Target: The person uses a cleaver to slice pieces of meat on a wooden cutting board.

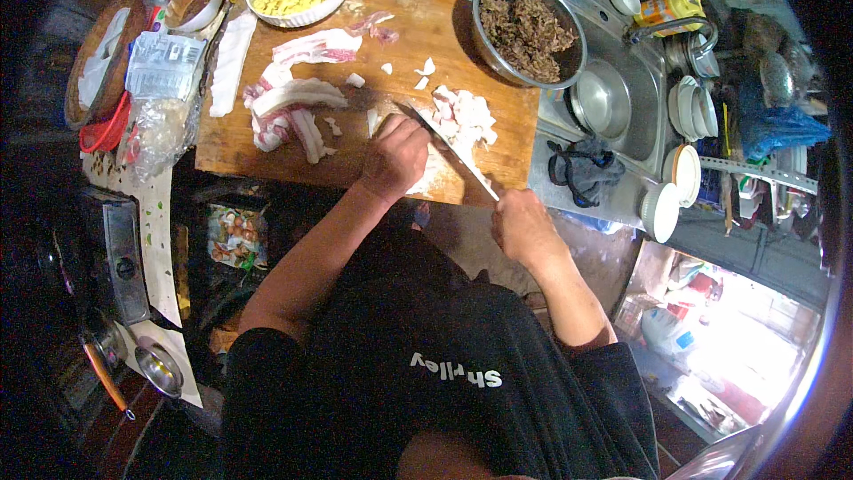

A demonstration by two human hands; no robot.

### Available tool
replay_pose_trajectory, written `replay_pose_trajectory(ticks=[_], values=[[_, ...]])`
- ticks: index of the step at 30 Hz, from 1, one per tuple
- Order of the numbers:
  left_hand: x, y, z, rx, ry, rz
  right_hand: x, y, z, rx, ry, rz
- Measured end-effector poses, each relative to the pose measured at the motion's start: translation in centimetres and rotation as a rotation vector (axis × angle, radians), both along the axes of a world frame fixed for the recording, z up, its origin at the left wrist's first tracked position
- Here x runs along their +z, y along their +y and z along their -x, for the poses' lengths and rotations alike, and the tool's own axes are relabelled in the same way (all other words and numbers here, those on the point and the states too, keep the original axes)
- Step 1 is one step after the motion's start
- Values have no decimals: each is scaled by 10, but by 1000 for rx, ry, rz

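Observation:
My right hand [526, 223] grips the handle of a kitchen knife [460, 155], its blade slanting up and left over a wooden cutting board [300, 157]. Beside the blade tip, my left hand [398, 152] presses down with bent fingers; what lies under them is hidden. A small pale strip [372, 122] shows just left of its fingertips. Diced pale fat meat [463, 113] is heaped right of the blade. Strips of fatty raw pork [300, 97] lie on the board's left half, and a long white slab of fat [232, 63] rests along its left edge.
A white bowl of yellow scrambled egg [300, 17] stands at the board's far left, and a steel bowl of brown shredded food [490, 67] at its far right. Right of the board are a steel sink [650, 107] and a dark cloth [586, 170]. Plastic packaging [163, 107] lies left.

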State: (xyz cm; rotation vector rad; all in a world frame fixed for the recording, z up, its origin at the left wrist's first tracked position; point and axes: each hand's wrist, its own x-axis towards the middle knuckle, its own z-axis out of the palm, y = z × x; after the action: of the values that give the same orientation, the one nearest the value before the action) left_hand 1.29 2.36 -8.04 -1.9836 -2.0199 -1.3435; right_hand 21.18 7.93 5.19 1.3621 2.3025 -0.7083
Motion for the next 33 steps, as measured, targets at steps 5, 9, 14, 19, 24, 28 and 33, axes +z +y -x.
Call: replay_pose_trajectory(ticks=[5,9,14,19,24,28,33], values=[[-13,-6,2,-98,56,40,-20,11,37,68,59,-23],[-14,-18,4,-50,24,94,-6,21,31,106,61,24],[1,-5,0,47,-55,46,2,7,2,98,84,19],[-6,-7,1,-30,5,45,-26,10,18,61,170,-33],[-2,-16,4,-38,-14,88,-21,22,33,59,76,46],[-9,-15,4,51,-42,82,-2,9,3,94,154,-40],[-5,-13,4,-26,-24,77,-27,12,20,133,-5,61]])
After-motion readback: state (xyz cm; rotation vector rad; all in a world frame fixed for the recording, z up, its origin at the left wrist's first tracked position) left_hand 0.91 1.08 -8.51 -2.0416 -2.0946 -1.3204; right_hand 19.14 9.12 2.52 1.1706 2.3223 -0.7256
